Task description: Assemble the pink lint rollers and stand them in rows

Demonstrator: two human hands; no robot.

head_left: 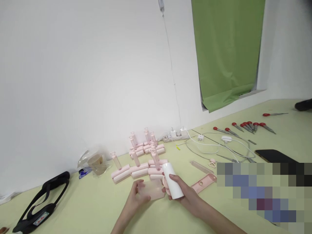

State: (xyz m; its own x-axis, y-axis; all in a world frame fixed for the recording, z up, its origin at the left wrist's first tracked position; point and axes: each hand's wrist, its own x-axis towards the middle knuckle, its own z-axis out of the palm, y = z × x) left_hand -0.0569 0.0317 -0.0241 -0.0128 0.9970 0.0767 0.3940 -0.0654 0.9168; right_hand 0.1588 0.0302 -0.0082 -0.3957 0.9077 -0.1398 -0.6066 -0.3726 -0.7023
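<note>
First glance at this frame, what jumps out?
At bottom centre, the right hand grips a white paper roll cylinder, while the left hand holds a translucent pink plastic cover beside it. Just behind them on the pale green table stands a cluster of pink lint rollers with upright handles. A bright green cloth sheet hangs over the window at top right.
</note>
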